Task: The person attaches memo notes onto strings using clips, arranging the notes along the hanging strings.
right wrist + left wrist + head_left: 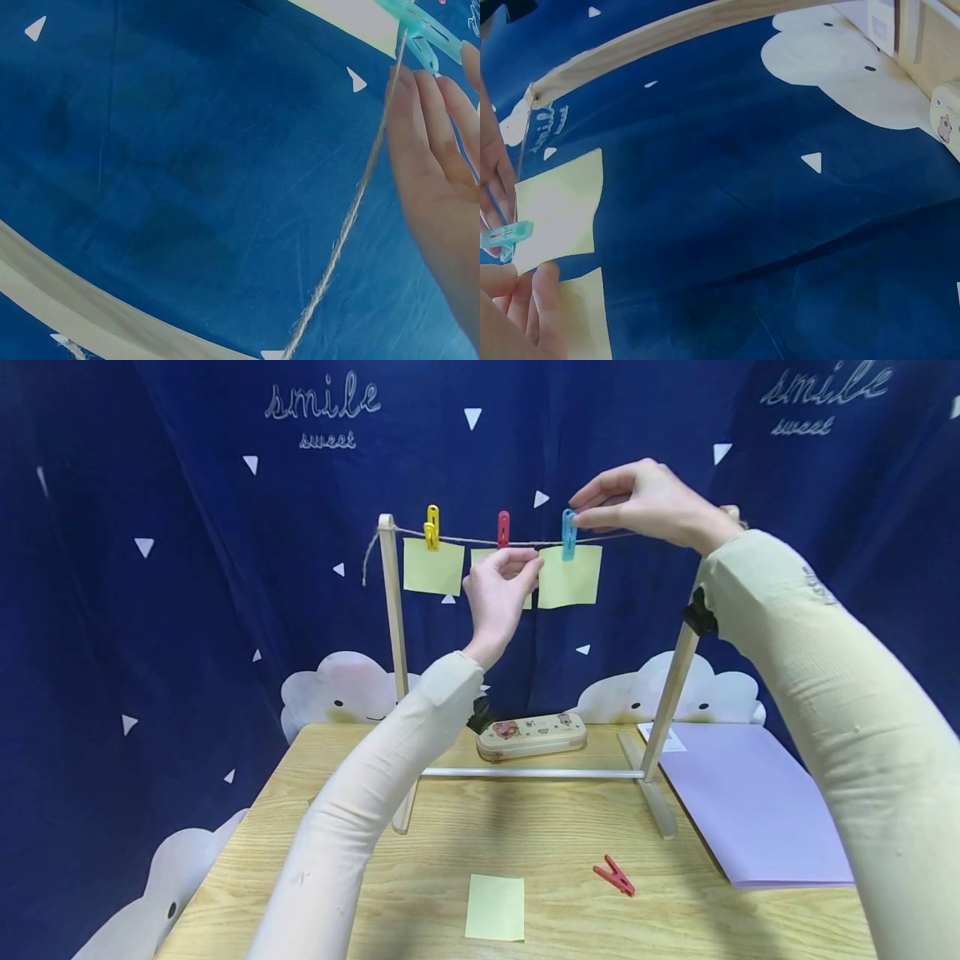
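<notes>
In the head view my right hand (pixel 651 503) is at the top of a blue clothespin (pixel 568 537), thumb and fingertips at its handles. The clothespin sits on the string over a pale yellow sticky note (pixel 572 578). My left hand (pixel 501 595) pinches that note's left edge near the top, thumb against fingers. In the left wrist view the note (pixel 561 206) hangs flat, its corner at the left fingertips. The right wrist view shows the right fingers (pixel 420 112) nearly straight, close to the clothespin handles. Behind my left hand, a second note is partly hidden under a red clothespin (pixel 503 528).
A yellow clothespin (pixel 432 531) holds another note (pixel 433 567) at the string's left. Wooden posts (pixel 393 602) carry the string. On the table (pixel 337 860) lie a loose sticky note (pixel 495 907), a red clothespin (pixel 615 877), a pencil case (pixel 532 737) and a purple folder (pixel 757 810).
</notes>
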### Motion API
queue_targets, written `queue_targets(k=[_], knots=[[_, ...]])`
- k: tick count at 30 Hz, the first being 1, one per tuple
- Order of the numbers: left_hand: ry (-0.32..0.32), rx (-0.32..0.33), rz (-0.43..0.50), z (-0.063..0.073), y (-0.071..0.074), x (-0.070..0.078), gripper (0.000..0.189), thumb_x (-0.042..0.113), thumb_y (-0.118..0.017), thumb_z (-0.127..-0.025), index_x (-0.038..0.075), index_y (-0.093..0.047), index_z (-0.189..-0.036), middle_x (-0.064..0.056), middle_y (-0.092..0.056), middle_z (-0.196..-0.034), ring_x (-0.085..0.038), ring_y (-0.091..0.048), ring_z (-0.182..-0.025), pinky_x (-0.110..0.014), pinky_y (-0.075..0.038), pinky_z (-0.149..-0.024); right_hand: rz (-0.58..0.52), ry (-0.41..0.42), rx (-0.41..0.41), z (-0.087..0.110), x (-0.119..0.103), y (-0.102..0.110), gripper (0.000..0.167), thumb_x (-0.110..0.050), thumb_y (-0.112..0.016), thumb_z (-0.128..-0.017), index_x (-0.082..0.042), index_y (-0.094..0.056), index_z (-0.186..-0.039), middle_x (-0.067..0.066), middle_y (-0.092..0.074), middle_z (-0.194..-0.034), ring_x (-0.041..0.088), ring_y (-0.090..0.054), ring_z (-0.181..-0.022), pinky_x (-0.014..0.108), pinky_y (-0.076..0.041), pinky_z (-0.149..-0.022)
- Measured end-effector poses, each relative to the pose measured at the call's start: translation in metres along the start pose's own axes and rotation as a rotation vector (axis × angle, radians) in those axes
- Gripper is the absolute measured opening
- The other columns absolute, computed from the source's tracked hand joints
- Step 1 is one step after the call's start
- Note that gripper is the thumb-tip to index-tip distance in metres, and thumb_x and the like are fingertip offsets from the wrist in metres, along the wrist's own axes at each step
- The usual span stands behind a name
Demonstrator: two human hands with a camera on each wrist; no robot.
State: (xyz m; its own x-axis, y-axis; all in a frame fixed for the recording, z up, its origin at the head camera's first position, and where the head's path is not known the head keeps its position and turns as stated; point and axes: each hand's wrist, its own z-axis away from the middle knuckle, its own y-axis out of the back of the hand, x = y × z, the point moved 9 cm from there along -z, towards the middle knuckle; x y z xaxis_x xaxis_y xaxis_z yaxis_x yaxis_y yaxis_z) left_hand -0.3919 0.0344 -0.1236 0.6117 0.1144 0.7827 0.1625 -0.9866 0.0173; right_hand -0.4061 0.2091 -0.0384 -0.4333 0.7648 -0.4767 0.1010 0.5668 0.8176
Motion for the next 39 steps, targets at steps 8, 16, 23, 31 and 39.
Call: queue_targets(k=[8, 16, 23, 31, 39], knots=[[-0.009, -0.002, 0.008, 0.001, 0.006, -0.002, 0.019, 0.014, -0.072, -0.091, 0.002, -0.075, -0.105, -0.013, -0.077, -0.103, -0.021, -0.076, -0.083, -0.021, -0.061, -0.075, 0.000, -0.010, 0.022, 0.005, 0.002, 0.005, 0.051, -0.044, -0.066, -0.093, -0.012, -0.062, -0.132, 0.011, -0.060, -0.138, 0.005, -0.064, -0.105, 0.042, -0.048, -0.110], [0.004, -0.016, 0.011, 0.007, 0.009, -0.007, 0.019, 0.014, -0.072, -0.091, 0.001, -0.074, -0.104, -0.014, -0.077, -0.102, -0.023, -0.076, -0.083, -0.022, -0.061, -0.076, -0.041, 0.005, 0.081, 0.022, 0.010, 0.014, 0.050, -0.045, -0.068, -0.092, -0.015, -0.064, -0.131, 0.006, -0.065, -0.133, -0.001, -0.063, -0.101, 0.044, -0.046, -0.113], [0.015, -0.057, -0.002, 0.022, 0.013, -0.011, 0.018, 0.015, -0.072, -0.091, 0.003, -0.075, -0.104, -0.013, -0.077, -0.102, -0.020, -0.076, -0.082, -0.023, -0.061, -0.077, -0.088, 0.052, 0.105, 0.048, 0.019, 0.014, 0.042, -0.038, -0.070, -0.092, -0.014, -0.066, -0.125, -0.012, -0.069, -0.112, -0.002, -0.065, -0.096, 0.027, -0.050, -0.107], [0.028, -0.101, -0.041, 0.045, 0.030, -0.032, 0.016, 0.018, -0.072, -0.091, 0.005, -0.076, -0.101, -0.011, -0.078, -0.098, -0.018, -0.076, -0.080, -0.024, -0.062, -0.075, -0.174, 0.054, 0.061, 0.088, 0.043, -0.008, 0.038, -0.031, -0.070, -0.093, -0.010, -0.066, -0.125, -0.017, -0.072, -0.109, -0.007, -0.067, -0.097, 0.003, -0.049, -0.084], [0.121, -0.154, -0.091, 0.084, 0.053, -0.075, 0.014, 0.017, -0.075, -0.088, 0.006, -0.077, -0.096, -0.012, -0.078, -0.093, -0.015, -0.075, -0.076, -0.023, -0.061, -0.072, -0.114, -0.020, 0.000, 0.136, 0.088, -0.067, 0.027, -0.029, -0.071, -0.092, -0.017, -0.071, -0.117, -0.019, -0.073, -0.104, -0.004, -0.069, -0.090, 0.009, -0.052, -0.077]])
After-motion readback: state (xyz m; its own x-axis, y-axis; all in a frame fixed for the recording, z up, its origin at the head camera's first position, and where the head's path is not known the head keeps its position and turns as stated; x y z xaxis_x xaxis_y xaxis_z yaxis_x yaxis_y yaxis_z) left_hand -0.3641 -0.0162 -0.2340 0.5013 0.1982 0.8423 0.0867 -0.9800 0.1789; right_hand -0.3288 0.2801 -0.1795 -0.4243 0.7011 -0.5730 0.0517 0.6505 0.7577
